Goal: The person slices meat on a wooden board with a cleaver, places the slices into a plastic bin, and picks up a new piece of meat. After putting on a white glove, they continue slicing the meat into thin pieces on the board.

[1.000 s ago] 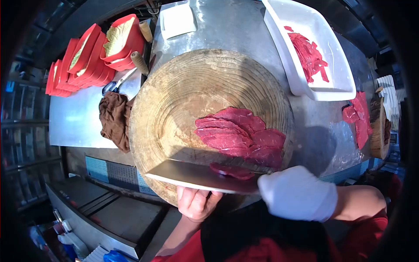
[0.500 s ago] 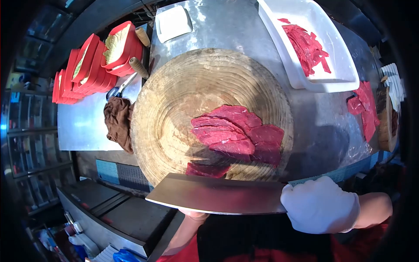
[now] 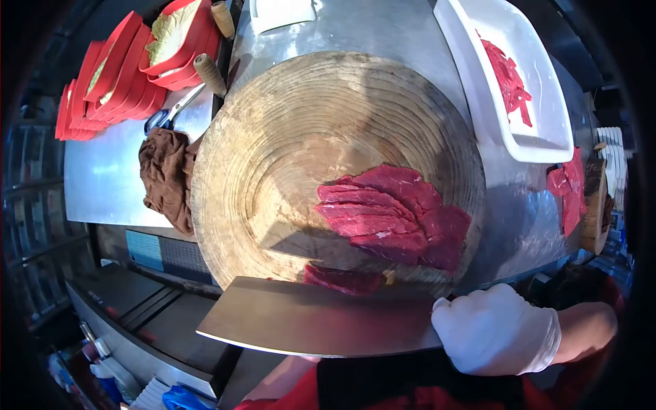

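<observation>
My right hand (image 3: 497,329), in a white glove, is closed around the handle end of a wide cleaver (image 3: 318,321). The blade lies almost level across the near edge of a round wooden chopping block (image 3: 287,102), its broad face toward me. Below the blade my left forearm (image 3: 283,379) shows, while the hand and its fingers are hidden behind the steel. Overlapping slices of raw red meat (image 3: 383,215) rest on the right half of the block. A smaller piece of meat (image 3: 342,279) sits just beyond the blade's upper edge.
At the right stands a white tub (image 3: 553,130) with cut meat strips (image 3: 507,78); more meat (image 3: 568,191) lies beside it. Left are stacked red containers (image 3: 123,68) with leaves, scissors (image 3: 171,113), a brown cloth (image 3: 166,174) and wooden handles (image 3: 210,74). A white dish (image 3: 283,14) is at the back.
The view has shifted, so the block and meat appear larger. The cleaver extends further left and lower in view, still in my right hand. The meat slices keep their arrangement.
</observation>
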Motion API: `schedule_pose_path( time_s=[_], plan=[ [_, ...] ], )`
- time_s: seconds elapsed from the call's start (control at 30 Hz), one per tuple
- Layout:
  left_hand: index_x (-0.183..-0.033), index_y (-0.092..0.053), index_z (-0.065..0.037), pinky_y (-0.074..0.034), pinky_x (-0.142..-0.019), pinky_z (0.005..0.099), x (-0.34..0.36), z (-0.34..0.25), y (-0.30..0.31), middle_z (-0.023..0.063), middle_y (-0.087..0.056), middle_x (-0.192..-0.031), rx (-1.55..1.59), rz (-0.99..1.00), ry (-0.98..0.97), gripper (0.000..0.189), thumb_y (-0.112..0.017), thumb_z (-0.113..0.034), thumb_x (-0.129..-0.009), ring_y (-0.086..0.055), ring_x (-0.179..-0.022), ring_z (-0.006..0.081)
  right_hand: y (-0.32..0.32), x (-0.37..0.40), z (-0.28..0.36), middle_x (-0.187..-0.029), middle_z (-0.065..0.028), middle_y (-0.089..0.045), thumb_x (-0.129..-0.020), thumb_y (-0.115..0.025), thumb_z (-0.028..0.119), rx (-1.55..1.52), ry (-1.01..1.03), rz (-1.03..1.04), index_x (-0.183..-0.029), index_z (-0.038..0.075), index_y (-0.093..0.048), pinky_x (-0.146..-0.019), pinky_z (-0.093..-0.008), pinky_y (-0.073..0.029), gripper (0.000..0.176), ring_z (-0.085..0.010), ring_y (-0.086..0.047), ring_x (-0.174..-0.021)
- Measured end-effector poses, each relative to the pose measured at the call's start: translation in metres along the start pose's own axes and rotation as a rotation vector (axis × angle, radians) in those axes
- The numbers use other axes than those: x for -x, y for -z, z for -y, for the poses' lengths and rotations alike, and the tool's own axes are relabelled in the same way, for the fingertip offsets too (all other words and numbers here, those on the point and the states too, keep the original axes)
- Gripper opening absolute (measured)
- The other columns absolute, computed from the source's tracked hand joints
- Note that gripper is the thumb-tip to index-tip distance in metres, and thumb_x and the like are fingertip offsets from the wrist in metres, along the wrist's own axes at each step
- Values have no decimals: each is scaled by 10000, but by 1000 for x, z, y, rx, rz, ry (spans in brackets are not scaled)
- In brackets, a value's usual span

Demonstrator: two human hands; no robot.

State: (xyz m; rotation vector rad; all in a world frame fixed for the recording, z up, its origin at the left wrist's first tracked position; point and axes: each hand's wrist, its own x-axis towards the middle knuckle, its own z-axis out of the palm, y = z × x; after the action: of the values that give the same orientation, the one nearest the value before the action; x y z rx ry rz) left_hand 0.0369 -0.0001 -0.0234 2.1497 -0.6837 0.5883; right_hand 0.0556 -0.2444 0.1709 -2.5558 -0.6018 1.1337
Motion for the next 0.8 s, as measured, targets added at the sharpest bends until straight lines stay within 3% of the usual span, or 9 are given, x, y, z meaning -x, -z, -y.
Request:
schedule_pose_path(
  time_s=[0.13, 0.2, 0.33, 0.4, 0.57, 0.6, 0.7, 0.8],
  plan=[
    [-1037, -690, -39, -548, -738, 412, -14, -1, 0, 114, -693, -982, 82, 1, 27, 263, -758, -147, -807, -678, -848, 304, -1, -26, 5, -642, -107, -623, -768, -622, 175, -21, 35, -42, -891, -35, -615, -469, -396, -496, 244, -269, -653, -541],
    [-1031, -691, -39, -547, -736, 411, -20, -6, 4, 113, -693, -980, 126, 2, 24, 260, -761, -142, -803, -677, -846, 301, -4, -49, 4, -649, -117, -581, -788, -573, 136, -53, 253, -228, -809, 8, -596, -438, -348, -478, 132, -229, -626, -511],
    [-928, -688, -52, -532, -748, 383, -38, -26, 7, 87, -677, -937, 68, 5, 23, 226, -795, -80, -731, -633, -799, 252, -7, -69, 4, -647, -115, -603, -784, -603, 122, -148, 266, -342, -765, 39, -588, -489, -396, -499, 86, -282, -634, -540],
    [-892, -682, -56, -520, -760, 374, -39, -26, 6, 70, -666, -911, 42, -26, -5, 210, -798, -55, -718, -637, -818, 258, -16, -64, 4, -609, -164, -609, -746, -633, 113, -220, 275, -472, -774, 22, -579, -500, -443, -509, 109, -338, -643, -543],
    [-937, -705, -66, -498, -783, 359, -29, -34, 10, 70, -658, -916, -42, -35, 38, 266, -794, -13, -692, -623, -835, 253, -29, -5, -27, -632, -164, -626, -785, -592, 116, -16, 5, -206, -776, 15, -588, -507, -437, -511, 102, -324, -666, -579],
    [-946, -708, -71, -496, -759, 358, -27, -36, 9, 78, -652, -921, -42, -35, 54, 257, -786, -18, -708, -616, -825, 248, -27, 3, -28, -607, -147, -603, -775, -593, 116, -47, -23, -258, -769, 31, -578, -481, -418, -499, 86, -312, -649, -545],
    [-962, -704, -63, -496, -751, 363, -26, -33, 8, 85, -649, -928, -33, -59, 45, 255, -780, -29, -721, -612, -815, 255, -36, 17, -24, -587, -116, -574, -768, -597, 119, 14, 42, -359, -764, 51, -567, -460, -398, -484, 75, -286, -627, -513],
    [-1130, -660, -49, -527, -821, 424, 14, -19, 14, 146, -668, -1048, -181, -14, 11, 321, -738, -113, -825, -651, -961, 342, -27, 39, -13, -625, -79, -576, -770, -595, 140, 18, 103, -313, -800, 42, -576, -423, -367, -471, 105, -227, -621, -500]
  ],
)
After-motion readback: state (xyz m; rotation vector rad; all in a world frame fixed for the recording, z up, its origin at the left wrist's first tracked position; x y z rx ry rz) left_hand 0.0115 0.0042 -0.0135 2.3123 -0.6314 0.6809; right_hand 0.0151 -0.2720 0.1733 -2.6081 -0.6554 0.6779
